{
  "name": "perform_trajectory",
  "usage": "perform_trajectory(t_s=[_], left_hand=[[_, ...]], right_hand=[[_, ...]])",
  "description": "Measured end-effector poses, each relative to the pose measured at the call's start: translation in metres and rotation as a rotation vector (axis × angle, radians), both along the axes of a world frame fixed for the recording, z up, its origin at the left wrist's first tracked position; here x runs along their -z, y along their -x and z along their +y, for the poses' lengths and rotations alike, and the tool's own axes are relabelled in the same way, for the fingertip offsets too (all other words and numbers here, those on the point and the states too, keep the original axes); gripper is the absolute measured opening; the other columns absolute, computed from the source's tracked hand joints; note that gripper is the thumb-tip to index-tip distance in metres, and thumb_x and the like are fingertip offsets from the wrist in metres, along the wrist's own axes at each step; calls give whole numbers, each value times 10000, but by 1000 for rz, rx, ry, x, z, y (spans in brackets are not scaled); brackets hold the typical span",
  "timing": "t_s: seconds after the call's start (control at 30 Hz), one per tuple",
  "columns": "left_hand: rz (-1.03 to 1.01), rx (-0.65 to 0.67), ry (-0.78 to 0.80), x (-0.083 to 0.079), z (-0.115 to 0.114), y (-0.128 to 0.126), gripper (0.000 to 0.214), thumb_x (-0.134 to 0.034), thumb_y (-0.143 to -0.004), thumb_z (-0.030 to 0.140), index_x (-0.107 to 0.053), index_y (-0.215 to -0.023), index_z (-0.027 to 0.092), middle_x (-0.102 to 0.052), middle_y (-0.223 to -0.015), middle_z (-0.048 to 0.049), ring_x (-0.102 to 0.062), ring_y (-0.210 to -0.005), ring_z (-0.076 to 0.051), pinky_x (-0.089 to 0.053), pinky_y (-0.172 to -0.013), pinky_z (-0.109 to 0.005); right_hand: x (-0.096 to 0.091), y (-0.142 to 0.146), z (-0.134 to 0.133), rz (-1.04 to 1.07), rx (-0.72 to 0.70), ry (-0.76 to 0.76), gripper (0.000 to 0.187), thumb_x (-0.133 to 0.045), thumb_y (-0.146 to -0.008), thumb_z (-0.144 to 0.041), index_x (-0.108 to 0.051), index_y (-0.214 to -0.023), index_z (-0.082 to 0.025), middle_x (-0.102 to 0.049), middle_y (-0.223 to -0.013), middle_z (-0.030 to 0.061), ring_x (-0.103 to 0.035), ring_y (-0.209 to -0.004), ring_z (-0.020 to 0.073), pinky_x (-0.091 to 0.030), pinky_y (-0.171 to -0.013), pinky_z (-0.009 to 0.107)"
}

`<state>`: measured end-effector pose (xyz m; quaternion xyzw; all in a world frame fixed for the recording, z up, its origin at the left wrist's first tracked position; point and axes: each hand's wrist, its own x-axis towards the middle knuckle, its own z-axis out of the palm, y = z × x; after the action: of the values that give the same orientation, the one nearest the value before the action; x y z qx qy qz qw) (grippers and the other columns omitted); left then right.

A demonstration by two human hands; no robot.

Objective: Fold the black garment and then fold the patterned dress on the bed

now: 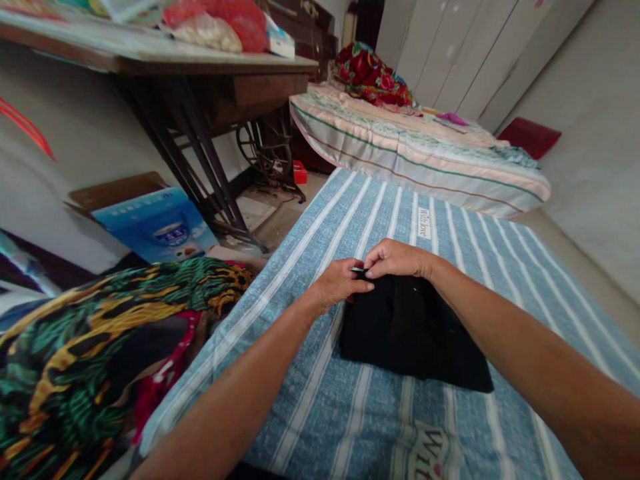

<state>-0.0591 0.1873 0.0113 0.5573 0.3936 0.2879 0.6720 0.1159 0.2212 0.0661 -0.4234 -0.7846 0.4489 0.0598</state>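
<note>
A black folded garment (410,333) lies on the blue-and-white striped cloth (320,400) in front of me; its exact kind does not show. At its far left corner, my left hand (343,283) pinches the edge between thumb and fingers. Close beside it, my right hand (395,259) grips the same edge with bent fingers, and the two hands almost touch. A small pale spot shows on the black fabric between the fingertips. The garment's near edge rests flat on the cloth.
Patterned green and yellow fabric (100,320) is heaped at the left. Behind it stand a blue box (155,223) and a treadle sewing table (200,63) with bags on top. A bed (425,147) with a red floral bundle (373,73) lies beyond.
</note>
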Motion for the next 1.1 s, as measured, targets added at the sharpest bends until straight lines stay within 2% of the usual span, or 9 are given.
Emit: perform_trajectory(t_s=[0.13,0.3,0.6,0.77,0.9,1.0,1.1], left_hand=[[-52,-16,13,-1,-2,-1,330,-679,-628,178,-591,-944,148,-554,-556,64,-493,-478,-78,-359,-447,-183],[-7,-60,41,0,-2,-2,355,-631,-632,129,-611,-986,152,-552,-572,58,-494,-484,-80,-355,-453,-180],[104,-157,102,8,-1,-8,556,-601,-644,139,-498,-1190,155,-531,-592,62,-482,-486,-88,-344,-451,-183],[192,-245,-3,9,-5,-11,691,-639,-645,175,-381,-1285,150,-488,-586,86,-469,-489,-93,-332,-444,-188],[346,-343,-192,14,-3,-12,800,-679,-609,163,-325,-1326,159,-614,-815,13,-567,-634,-117,-420,-569,-215],[486,-368,-305,13,-4,-8,744,-675,-623,174,-366,-1299,157,-625,-986,-50,-600,-691,-128,-459,-651,-245],[567,-362,-417,8,-12,1,601,-641,-687,202,-428,-1247,158,-596,-1110,-94,-626,-762,-150,-490,-738,-295]], right_hand=[[7,-1,0,26,87,17,183,-602,-636,-324,-661,-697,-162,-526,-599,-47,-437,-601,100,-320,-604,242],[13,3,2,-91,86,-58,133,-598,-631,-279,-643,-659,-157,-495,-551,-60,-424,-576,93,-311,-579,233],[28,10,7,-202,127,-180,86,-629,-622,-214,-652,-682,-158,-510,-551,-66,-458,-567,91,-316,-533,213],[29,13,6,-225,136,-218,42,-647,-616,-193,-643,-647,-165,-501,-529,-73,-465,-560,87,-307,-520,204],[32,15,6,-241,157,-269,81,-678,-632,-231,-650,-664,-162,-553,-578,-50,-501,-591,98,-313,-523,206],[37,16,6,-256,169,-334,134,-695,-655,-289,-655,-670,-162,-577,-611,-25,-512,-606,111,-312,-538,219],[34,14,3,-252,192,-415,199,-651,-727,-363,-651,-686,-168,-585,-643,-5,-512,-623,120,-303,-553,230]])
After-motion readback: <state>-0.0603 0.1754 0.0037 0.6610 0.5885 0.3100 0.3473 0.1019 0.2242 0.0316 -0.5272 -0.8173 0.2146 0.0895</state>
